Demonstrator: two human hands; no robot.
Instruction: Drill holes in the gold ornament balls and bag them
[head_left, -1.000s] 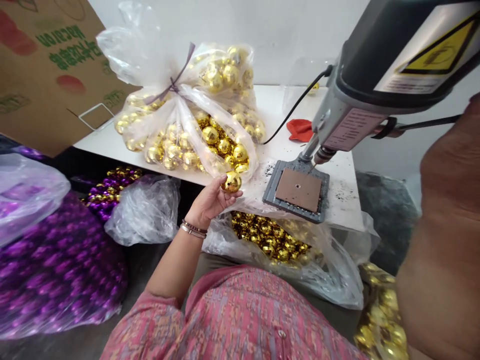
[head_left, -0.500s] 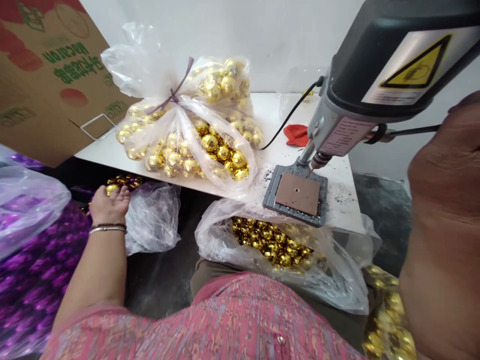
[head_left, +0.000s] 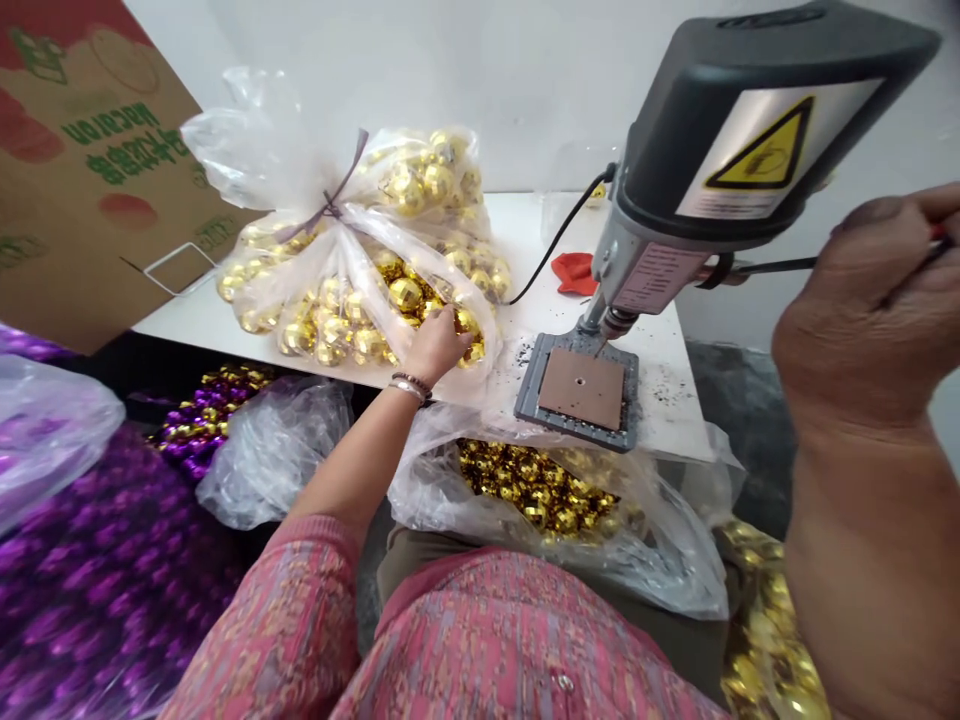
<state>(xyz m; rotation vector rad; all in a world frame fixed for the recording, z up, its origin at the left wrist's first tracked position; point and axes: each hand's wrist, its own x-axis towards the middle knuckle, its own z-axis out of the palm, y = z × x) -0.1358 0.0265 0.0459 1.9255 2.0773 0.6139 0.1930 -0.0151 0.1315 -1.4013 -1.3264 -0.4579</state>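
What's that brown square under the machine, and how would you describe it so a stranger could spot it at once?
On the white table, under the drill press, a grey base holds a brown square pad. Its single small central hole sets it apart from the shiny baubles nearby.

The single head-worn camera looked forward and down from just above the person's pink patterned tunic (head_left: 517, 630), close over a white table (head_left: 540, 225) holding a clear plastic bag of gold mirrored balls (head_left: 352, 300).
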